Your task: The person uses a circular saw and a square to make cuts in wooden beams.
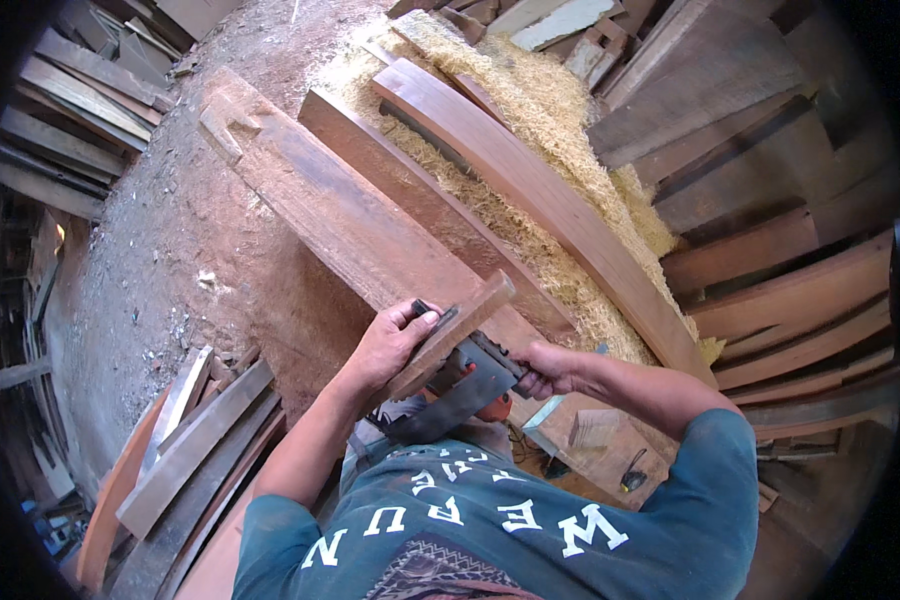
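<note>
Close in front of my body, a short reddish-brown wooden bar [478, 312] lies at a slant over the near end of a long plank [340, 190]. My left hand [395, 345] is closed at the bar's left side, thumb and fingers pinching a small dark piece [442, 322] against it. Just right of the bar is a dark metal tool [485, 365] with a flat grey plate and some red on its body; its kind is unclear. My right hand [542, 370] is wrapped around the tool's right side. The bar and my forearms hide part of it.
Curved board [540, 190] and straight board [430, 195] lie right of the plank, amid pale wood shavings [630, 215]. Stacked timber stands at right [770, 250] and lower left [205, 450]. A tape measure [632, 480] lies near my right elbow.
</note>
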A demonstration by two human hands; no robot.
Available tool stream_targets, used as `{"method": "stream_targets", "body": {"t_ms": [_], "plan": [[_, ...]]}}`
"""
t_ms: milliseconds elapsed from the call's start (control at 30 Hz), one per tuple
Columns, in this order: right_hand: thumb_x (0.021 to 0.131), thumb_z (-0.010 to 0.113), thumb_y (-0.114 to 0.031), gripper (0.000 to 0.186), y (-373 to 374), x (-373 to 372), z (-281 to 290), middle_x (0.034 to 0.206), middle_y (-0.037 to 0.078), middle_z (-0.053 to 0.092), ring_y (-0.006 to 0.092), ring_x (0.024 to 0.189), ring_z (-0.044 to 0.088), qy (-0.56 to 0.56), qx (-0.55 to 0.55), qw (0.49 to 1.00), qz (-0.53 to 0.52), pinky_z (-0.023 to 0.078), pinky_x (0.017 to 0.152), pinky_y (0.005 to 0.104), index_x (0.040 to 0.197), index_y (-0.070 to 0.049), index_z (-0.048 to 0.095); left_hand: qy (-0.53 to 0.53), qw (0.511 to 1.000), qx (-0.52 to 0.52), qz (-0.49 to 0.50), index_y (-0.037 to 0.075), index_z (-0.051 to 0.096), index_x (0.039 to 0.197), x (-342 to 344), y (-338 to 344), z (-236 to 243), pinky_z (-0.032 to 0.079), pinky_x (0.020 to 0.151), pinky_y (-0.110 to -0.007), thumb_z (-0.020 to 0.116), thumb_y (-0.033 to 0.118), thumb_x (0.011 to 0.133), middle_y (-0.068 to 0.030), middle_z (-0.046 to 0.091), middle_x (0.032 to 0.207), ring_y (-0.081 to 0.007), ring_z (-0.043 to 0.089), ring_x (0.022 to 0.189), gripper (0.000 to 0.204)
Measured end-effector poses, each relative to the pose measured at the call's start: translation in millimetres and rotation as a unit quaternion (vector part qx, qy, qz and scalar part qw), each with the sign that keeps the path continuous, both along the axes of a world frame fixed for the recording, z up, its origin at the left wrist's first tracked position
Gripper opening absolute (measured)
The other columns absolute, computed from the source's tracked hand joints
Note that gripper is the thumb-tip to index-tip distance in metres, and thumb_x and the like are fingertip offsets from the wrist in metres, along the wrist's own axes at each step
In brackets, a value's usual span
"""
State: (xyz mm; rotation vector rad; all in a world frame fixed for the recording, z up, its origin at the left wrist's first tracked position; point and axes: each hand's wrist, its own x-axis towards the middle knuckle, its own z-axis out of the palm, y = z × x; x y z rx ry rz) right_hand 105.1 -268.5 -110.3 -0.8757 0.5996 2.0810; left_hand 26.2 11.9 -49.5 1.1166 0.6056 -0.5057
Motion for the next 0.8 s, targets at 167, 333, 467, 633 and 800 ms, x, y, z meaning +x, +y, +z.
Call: {"method": "stream_targets", "body": {"t_ms": [167, 333, 467, 633, 800], "plan": [[0.104, 0.044, -0.051, 0.048, 9, 26, -16, 0.056, -0.007, 0.047, 0.0059, 0.04, 0.03, -0.237, 0.018, 0.969, 0.062, 0.025, 0.038, 0.0236, 0.07, -0.018, 0.055, 0.005, 0.993, 0.113, 0.017, 0.007, 0.068, 0.107, 8, 15, -32, 0.047, 0.083, -0.028, 0.061, 0.03, 0.1, 0.003, 0.066, 0.094, -0.0056, 0.058, 0.088, 0.025], [0.101, 0.049, -0.052, 0.048, -31, 19, -32, 0.065, -0.002, 0.052, 0.0071, 0.048, 0.041, -0.356, -0.056, 0.912, -0.198, 0.032, 0.042, 0.0235, 0.079, -0.01, 0.059, -0.022, 0.993, -0.034, 0.115, 0.007, 0.063, 0.113, 6, 20, -45, 0.054, 0.067, -0.025, 0.053, 0.027, 0.104, -0.0011, 0.068, 0.091, -0.0097, 0.065, 0.075, 0.024], [0.101, 0.05, -0.051, 0.046, -14, -3, -19, 0.075, -0.004, 0.053, 0.0072, 0.062, 0.045, -0.436, -0.036, 0.896, -0.08, 0.04, 0.055, 0.025, 0.087, -0.009, 0.063, -0.012, 0.995, -0.031, 0.09, 0.007, 0.064, 0.114, 4, 26, -47, 0.054, 0.065, -0.025, 0.055, 0.028, 0.104, -0.0012, 0.069, 0.091, -0.0091, 0.064, 0.073, 0.025], [0.102, 0.048, -0.052, 0.045, 1, -8, -17, 0.076, -0.005, 0.052, 0.0083, 0.061, 0.042, -0.41, 0.086, 0.907, -0.041, 0.04, 0.056, 0.0272, 0.092, -0.011, 0.065, -0.013, 0.999, 0.006, 0.046, 0.008, 0.065, 0.116, -7, 22, -31, 0.053, 0.063, -0.024, 0.058, 0.029, 0.102, -0.0005, 0.068, 0.09, -0.0084, 0.064, 0.073, 0.026], [0.103, 0.046, -0.047, 0.042, 11, -32, -2, 0.065, -0.006, 0.046, 0.0055, 0.055, 0.039, -0.339, 0.037, 0.937, -0.082, 0.031, 0.047, 0.0242, 0.097, -0.012, 0.067, -0.044, 0.998, -0.007, 0.048, 0.008, 0.065, 0.114, -14, 15, -30, 0.053, 0.063, -0.025, 0.057, 0.027, 0.103, -0.0005, 0.068, 0.091, -0.009, 0.064, 0.074, 0.024]]}}
